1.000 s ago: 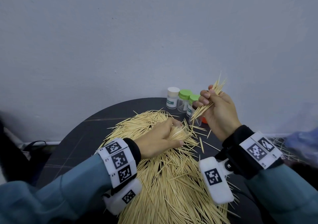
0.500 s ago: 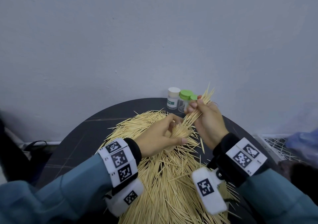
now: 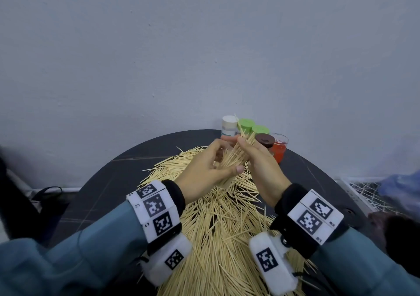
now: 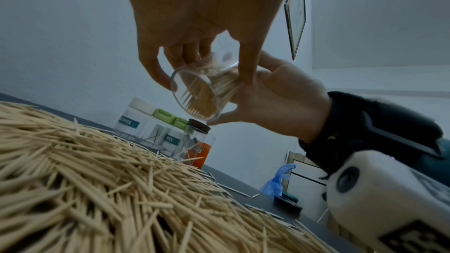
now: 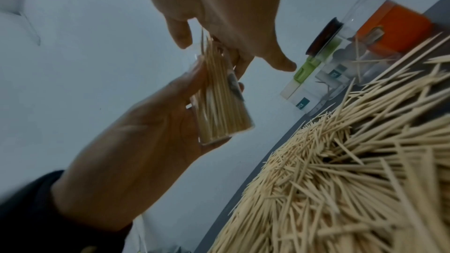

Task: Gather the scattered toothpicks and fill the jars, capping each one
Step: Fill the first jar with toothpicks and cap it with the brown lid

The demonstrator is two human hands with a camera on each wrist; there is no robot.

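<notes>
Toothpicks [image 3: 236, 157] tilted, tips up-right, in held jar [image 4: 202, 93].

This looks like a plain room set up for recording, not a kitchen or a shop. A bare pale wall [image 3: 204, 45] stands close behind a round dark table [image 3: 109, 182]. A framed picture [image 4: 295, 12] hangs high on the wall. A blue plastic bag [image 4: 277, 180] sits off the table's right side, near a white wire rack [image 3: 363, 191].

Grey-blue sleeves [image 3: 102, 245], black cuffs [image 3: 176, 195], white marker-printed wristbands [image 3: 156, 209], white wrist cameras [image 3: 271, 261]
</notes>
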